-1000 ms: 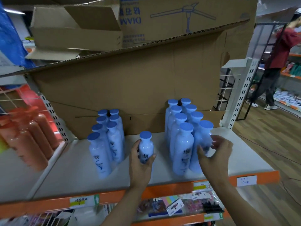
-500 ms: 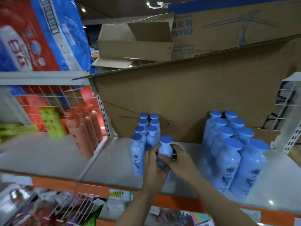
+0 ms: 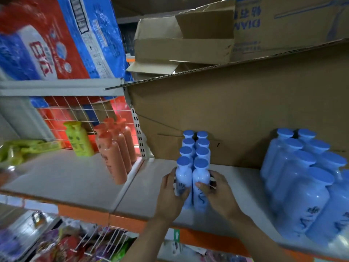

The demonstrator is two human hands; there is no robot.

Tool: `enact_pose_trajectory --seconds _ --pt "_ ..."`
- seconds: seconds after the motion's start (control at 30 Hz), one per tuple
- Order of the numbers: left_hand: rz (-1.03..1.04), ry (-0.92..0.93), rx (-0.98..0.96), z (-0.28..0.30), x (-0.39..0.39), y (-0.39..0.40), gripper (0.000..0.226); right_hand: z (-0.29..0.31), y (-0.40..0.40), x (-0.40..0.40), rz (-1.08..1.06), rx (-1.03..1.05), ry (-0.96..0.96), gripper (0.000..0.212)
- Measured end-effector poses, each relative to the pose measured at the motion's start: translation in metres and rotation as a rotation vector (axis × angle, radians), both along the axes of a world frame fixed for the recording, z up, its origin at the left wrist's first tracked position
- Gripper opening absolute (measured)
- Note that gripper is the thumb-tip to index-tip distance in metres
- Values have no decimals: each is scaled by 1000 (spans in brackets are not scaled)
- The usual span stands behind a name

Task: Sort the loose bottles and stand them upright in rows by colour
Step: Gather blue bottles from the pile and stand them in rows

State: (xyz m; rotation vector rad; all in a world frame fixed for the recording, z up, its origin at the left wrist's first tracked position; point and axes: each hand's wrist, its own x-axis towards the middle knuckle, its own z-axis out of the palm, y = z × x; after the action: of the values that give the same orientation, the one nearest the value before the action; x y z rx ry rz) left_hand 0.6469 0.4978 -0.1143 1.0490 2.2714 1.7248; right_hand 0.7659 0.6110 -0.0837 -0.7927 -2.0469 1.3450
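I'm looking at a grey shop shelf (image 3: 62, 178) with an orange front edge (image 3: 205, 239), backed by flattened brown cardboard (image 3: 236, 114). An open cardboard box (image 3: 185, 42) sits above, and 1 white wire divider (image 3: 83, 114) stands left. Lighting is dim.

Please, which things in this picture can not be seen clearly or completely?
Head view, the only one:
- Print on the two front small blue bottles: covered by the left hand and right hand.
- Large blue bottles: the group is cut off by the right edge, so no full count.
- Orange bottles: motion blur, labels unreadable.
- Goods under the shelf: blurred, cut by the bottom edge.
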Motion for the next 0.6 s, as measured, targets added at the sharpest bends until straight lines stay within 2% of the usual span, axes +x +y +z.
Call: enact_pose_trajectory --seconds 0.07,0.17,0.37,0.6 --pt "-58 -45 -17 -13 -9 4 58 -9 -4 -1 -33 -17 34 47" --pt "-87 -57 -31 -32 -20 7 66 -17 -18 -5 -137 -4 76 44" --pt "-72 55 22 -36 -24 4 70 -29 -31 -18 -294 66 72 55" --pt "-90 93 58 -37 -21 1 70 -30 -36 -21 -328 122 89 56"
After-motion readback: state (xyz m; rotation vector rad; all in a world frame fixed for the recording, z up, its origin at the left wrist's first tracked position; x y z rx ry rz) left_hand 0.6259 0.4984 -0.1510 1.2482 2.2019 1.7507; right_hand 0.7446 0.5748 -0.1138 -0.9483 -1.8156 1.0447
